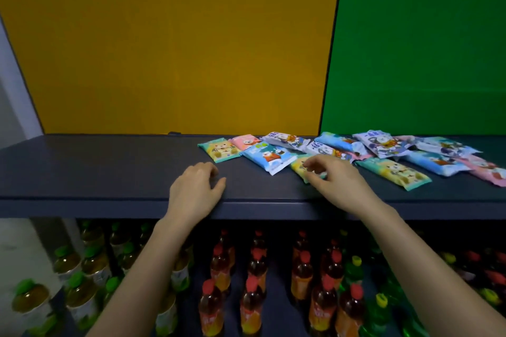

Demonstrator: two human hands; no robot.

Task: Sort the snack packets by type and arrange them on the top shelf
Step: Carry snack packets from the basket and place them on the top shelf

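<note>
Right hand point(336, 180) covers most of the yellow-green packet point(298, 165) it pinches. Pink packet point(490, 171) is clipped by the right edge. Packet print is too small to read. Lower-shelf bottles point(301, 273) are blurred, labels illegible, front row cut off at the bottom; far-right ones possibly a different drink.

left hand point(195, 189): bare
right hand point(332, 178): bare too
left forearm point(142, 276): bare skin right down to the bottom edge of view
right forearm point(427, 262): same deal, bare to the bottom edge
</note>
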